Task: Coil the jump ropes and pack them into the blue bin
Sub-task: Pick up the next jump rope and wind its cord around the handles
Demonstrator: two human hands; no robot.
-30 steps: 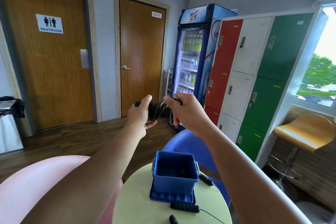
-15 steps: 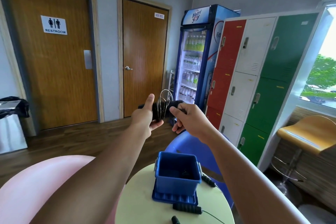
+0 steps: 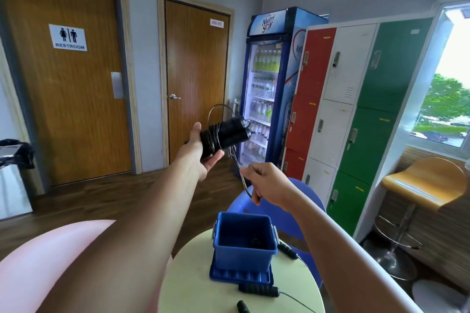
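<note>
while the left grip [image 3: 201, 157] holds the coiled jump rope [image 3: 223, 133], the right grip [image 3: 269, 183] pinches its loose cord [image 3: 237, 168].

A black jump rope [image 3: 223, 134] is held in the air, cord wound round its two side-by-side handles [image 3: 234, 131] and one loose loop [image 3: 239, 170] trailing down. The blue bin [image 3: 244, 254] stands upright and open on its lid [image 3: 240, 276] — other ropes' grips [image 3: 258, 290] lie just beside it.

Signs and brand lettering around the room.
Well left of the left hand [image 3: 197, 154], the restroom sign [image 3: 68, 37] reads "RESTROOM"; above the hand, a small door label [image 3: 216, 23] reads "HOSE REEL"; up and right, the drinks fridge [image 3: 267, 23] header says "Nutri Soy".
</note>
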